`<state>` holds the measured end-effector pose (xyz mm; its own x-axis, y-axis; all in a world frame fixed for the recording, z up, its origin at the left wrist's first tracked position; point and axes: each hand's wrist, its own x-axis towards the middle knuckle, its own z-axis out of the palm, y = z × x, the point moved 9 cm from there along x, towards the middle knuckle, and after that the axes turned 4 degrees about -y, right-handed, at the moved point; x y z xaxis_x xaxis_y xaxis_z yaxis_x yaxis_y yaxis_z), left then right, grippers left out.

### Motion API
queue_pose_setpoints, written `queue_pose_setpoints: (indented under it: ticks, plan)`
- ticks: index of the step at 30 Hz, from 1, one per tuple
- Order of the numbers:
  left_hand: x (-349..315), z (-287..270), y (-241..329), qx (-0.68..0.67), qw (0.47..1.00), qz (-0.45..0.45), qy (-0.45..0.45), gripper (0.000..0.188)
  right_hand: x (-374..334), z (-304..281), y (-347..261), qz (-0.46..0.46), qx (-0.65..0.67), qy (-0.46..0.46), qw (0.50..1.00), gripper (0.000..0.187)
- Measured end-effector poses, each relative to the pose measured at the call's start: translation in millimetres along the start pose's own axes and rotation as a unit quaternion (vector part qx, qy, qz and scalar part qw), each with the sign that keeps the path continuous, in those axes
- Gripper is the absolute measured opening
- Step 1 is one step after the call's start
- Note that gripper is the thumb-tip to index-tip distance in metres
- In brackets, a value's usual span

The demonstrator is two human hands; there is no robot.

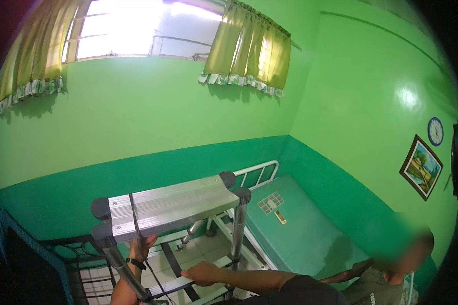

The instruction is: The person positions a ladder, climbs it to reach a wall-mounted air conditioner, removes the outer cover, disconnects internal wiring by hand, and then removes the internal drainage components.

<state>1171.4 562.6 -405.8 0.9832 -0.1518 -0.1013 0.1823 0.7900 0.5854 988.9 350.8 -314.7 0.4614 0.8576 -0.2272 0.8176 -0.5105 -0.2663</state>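
Observation:
A metal stepladder (173, 203) with a ribbed top and dark plastic corner caps stands close in front of me. A thin dark strap (134, 213) hangs across its top and down between the legs. My left hand (145, 245), with a dark band on the wrist, is raised just under the top beside the strap. Its fingers look curled, but the ladder's edge partly hides them, and what they grip cannot be made out. Lower down, my right hand (202, 273) closes over a step (221, 262) of the ladder, my arm reaching across from the right.
Beyond the ladder is a white-framed bed with a green mattress (300, 229), bearing a remote control (280, 217) and a gridded sheet (270, 203). Another person (387, 279) is at the lower right. A blue chair (30, 244) stands left, and curtains (249, 48) hang above.

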Motion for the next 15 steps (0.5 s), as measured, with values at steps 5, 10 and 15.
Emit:
queue_pose_setpoints:
  ticks: [5, 10, 15]
  plan:
    - [0.5, 6.4, -7.1, 0.016, 1.0, -0.014, 0.004, 0.044, -0.4, -3.4, 4.3, 0.04, -0.029, -0.028, 0.998, 0.025]
    - [-42.2, 31.6, 13.0, 0.102, 0.993, -0.053, 0.03, 0.057, -4.6, -10.0, -2.7, 0.032, -0.018, -0.013, 0.999, 0.038]
    - [-101.9, 1.8, 35.4, 0.242, 0.968, -0.069, 0.004, 0.073, -47.6, -64.4, -11.6, -0.032, 0.092, 0.213, 0.972, 0.048]
